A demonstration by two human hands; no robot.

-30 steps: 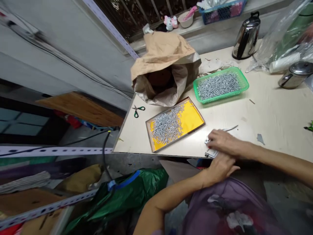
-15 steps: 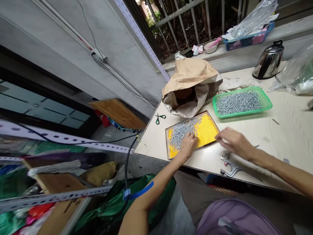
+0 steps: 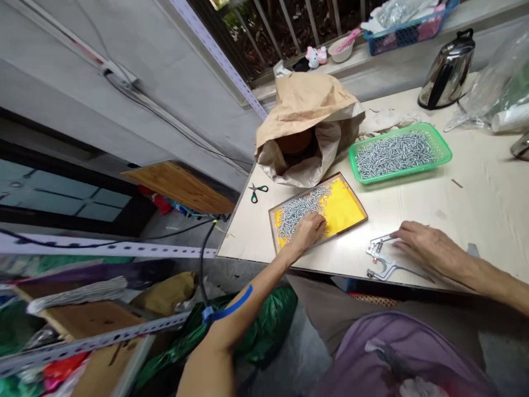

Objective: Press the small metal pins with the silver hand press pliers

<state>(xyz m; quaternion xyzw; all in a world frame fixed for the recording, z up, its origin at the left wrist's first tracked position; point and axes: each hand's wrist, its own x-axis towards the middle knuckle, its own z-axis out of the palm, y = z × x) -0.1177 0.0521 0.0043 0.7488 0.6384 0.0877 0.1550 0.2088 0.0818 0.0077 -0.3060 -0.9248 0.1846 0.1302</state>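
My left hand [image 3: 309, 229] rests with curled fingers at the right edge of a pile of small silver screws [image 3: 295, 212]. The pile covers the left part of a shallow, yellow-lined tray [image 3: 345, 207] with a brown rim. What its fingertips hold is hidden. My right hand [image 3: 432, 248] is closed at the upper arm of a silver metal hand tool [image 3: 386, 267], which lies near the table's front edge. Its lower curved arm points toward my right wrist. The hand covers part of the tool.
Behind the tray stands an open brown paper bag [image 3: 309, 105]. A green basket [image 3: 400, 176] of similar screws lies to its right. Green-handled scissors [image 3: 258, 193] are at the left, and a steel kettle [image 3: 446, 71] stands at the back right.
My right hand has moved right from the tray's corner to the metal hand tool. My left hand stays at the screws, its fingers more curled. The whole view has shifted slightly.
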